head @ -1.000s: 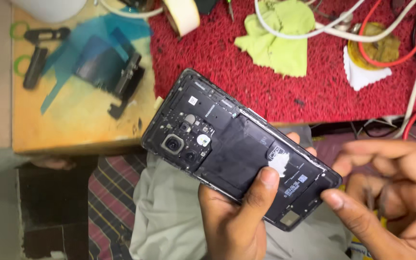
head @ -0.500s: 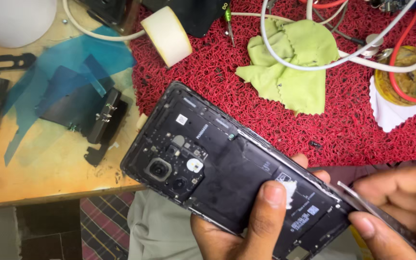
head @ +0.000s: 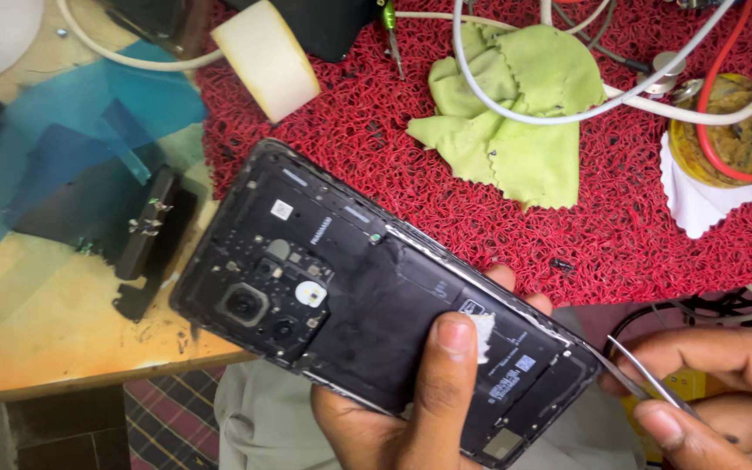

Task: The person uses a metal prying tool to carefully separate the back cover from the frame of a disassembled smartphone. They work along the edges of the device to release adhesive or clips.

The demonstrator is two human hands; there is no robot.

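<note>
Black and stripped of its back cover, the smartphone (head: pixel 376 305) lies tilted in the left hand (head: pixel 411 409), near the lower middle of the view, camera end pointing left over the wooden table edge (head: pixel 89 365). The left hand is clamped on the phone from below, thumb pressed flat on the battery area beside a small white tab (head: pixel 483 335). The right hand (head: pixel 724 392), at the near right, is pinched together on metal tweezers (head: pixel 633 370) whose tips touch the phone's right end. Doing this well probably means keeping the thumb firm so the frame cannot rock, and working the tips shallow and flat rather than levering hard against the board. Farther off on the red mat (head: pixel 480 200) lie a green cloth (head: pixel 515 113), a roll of tape (head: pixel 265 57) and white cables (head: pixel 567 109); blue film (head: pixel 63 148) sits on the table at the left.
</note>
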